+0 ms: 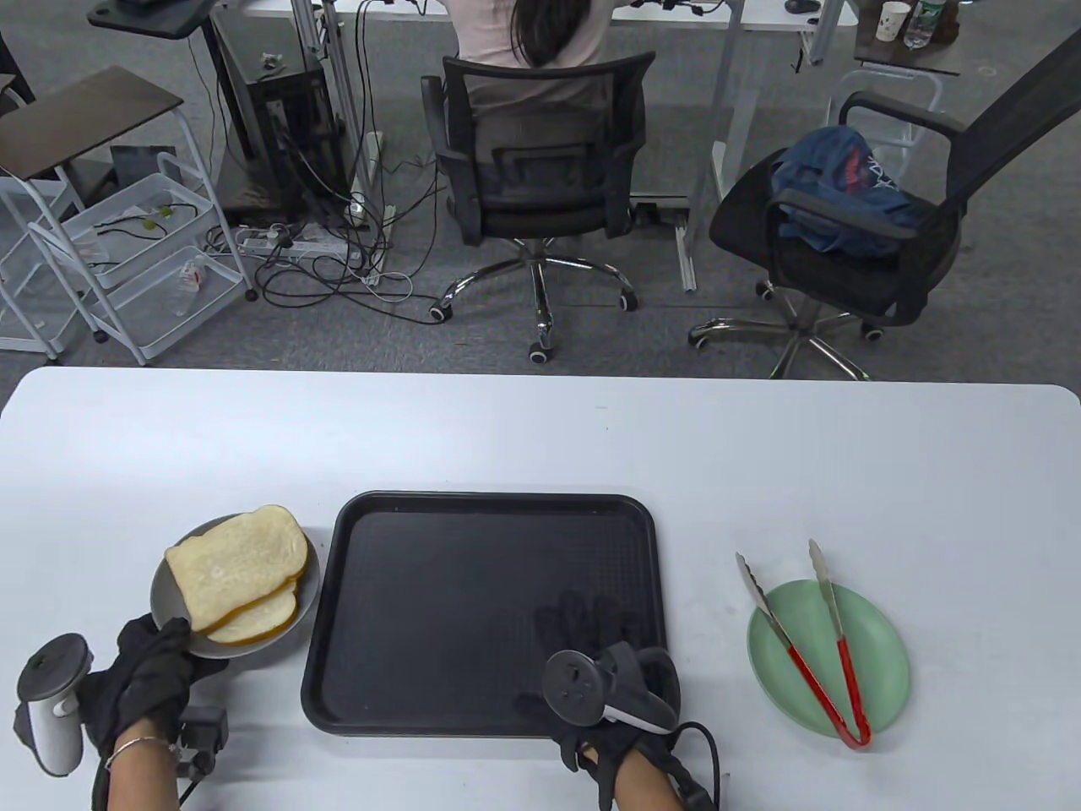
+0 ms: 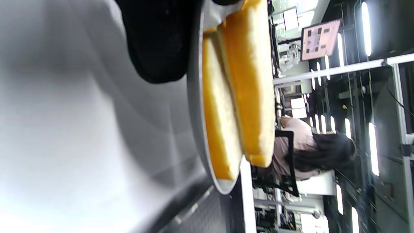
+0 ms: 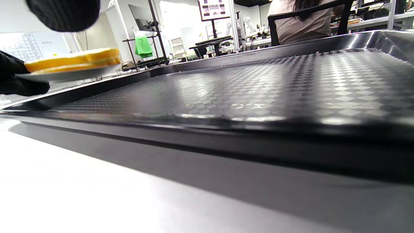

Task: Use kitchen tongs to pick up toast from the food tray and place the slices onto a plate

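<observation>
The left hand [image 1: 148, 667] gripped the near rim of a round grey metal plate [image 1: 173, 579], fingers curled round its edge. It appeared to hold the plate slightly off the white table [image 1: 540, 439] near the near-left corner, though the wrist view was too tilted to be sure. Two stacked slices of pale toast [image 1: 236, 562] lay on that plate, their long axis running from near-left to far-right, rounded tops towards the far edge. Tipping the plate could slide the upper slice off. The right hand [image 1: 604, 642] lay flat, fingers spread, on the near-right part of the empty black plastic food tray [image 1: 439, 541]. The red-handled steel kitchen tongs [image 1: 806, 642] rested apart on a green plate [image 1: 878, 634] near the right edge, tips pointing away.
</observation>
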### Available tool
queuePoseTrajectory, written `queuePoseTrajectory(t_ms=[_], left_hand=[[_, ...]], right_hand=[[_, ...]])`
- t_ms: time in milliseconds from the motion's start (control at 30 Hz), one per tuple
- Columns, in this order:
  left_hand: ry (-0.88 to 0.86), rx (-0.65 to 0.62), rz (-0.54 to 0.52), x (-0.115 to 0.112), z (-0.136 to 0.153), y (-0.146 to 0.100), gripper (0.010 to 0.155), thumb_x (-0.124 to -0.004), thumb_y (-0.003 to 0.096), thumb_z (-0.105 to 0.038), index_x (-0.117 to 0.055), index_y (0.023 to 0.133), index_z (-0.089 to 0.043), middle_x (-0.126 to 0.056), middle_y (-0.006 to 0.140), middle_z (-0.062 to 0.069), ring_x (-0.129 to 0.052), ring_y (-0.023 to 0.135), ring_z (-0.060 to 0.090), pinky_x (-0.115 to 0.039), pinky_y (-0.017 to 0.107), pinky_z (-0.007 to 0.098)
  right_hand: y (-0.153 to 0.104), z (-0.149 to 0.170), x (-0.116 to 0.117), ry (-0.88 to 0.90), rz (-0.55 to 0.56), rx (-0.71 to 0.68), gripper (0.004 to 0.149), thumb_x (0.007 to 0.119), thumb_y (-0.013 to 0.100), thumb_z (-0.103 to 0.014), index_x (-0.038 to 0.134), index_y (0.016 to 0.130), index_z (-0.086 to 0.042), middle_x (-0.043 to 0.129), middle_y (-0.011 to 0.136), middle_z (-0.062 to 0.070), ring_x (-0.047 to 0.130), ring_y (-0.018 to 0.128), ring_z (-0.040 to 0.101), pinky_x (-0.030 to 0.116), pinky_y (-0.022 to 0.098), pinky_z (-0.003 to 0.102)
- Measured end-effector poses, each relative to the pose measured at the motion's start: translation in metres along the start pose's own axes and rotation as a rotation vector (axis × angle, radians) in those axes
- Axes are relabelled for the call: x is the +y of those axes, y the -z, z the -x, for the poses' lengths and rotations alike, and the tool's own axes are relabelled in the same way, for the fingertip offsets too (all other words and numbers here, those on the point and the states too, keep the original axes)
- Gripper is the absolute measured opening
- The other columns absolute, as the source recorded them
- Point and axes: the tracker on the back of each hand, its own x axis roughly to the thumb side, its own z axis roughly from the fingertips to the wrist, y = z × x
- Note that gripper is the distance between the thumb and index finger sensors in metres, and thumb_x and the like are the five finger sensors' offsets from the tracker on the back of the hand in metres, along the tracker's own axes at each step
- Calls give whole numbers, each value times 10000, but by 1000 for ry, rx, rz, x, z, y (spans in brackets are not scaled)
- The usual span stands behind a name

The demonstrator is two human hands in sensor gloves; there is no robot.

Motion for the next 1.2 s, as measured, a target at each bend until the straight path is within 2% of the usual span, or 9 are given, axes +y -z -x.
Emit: queuePoseTrajectory(t_ms=[333,567,733,867,1000,1200], left_hand=[[-40,58,-27,2,10,5,653,-527,678,-315,-105,1088,-33,-486,1074,181,-932,855,217,-934,636,183],[-22,92,-60,3,11,3,686,-522,673,-296,-76,1099,3,-490,1069,181,-935,849,212,-932,614,176],[-13,82,-70,3,7,0,709,-542,652,-237,-84,1101,64,-459,1078,241,-869,878,282,-868,633,337],[-34,62,-72,4,3,-5,746,-547,645,-224,-47,1087,109,-366,1090,320,-789,918,376,-802,666,438],[-8,42,-82,3,-2,-8,759,-553,639,-226,-49,1085,124,-323,1082,382,-729,927,453,-752,670,506],[75,32,-85,0,-9,-13,760,-575,646,-268,-102,1115,98,-222,1087,423,-656,938,516,-703,681,554]], right_hand=[[-1,2,-1,17,-7,-3,962,699,425,-611,212,1031,-44,156,1063,341,188,855,709,377,518,810],[-2,2,-1,17,-9,-4,963,698,426,-612,210,1030,-43,153,1062,343,186,855,708,378,519,809],[-2,2,-1,27,-16,-1,964,697,427,-610,206,1030,-41,149,1060,344,184,854,707,377,519,809],[-2,3,-1,26,-18,2,964,695,427,-612,202,1029,-43,146,1060,343,180,855,706,377,519,809],[-2,3,-1,32,-18,2,967,695,427,-612,197,1029,-41,142,1061,342,177,855,705,375,520,809],[-2,3,-1,36,-22,0,970,693,427,-614,191,1027,-40,138,1060,342,176,855,704,373,520,810]])
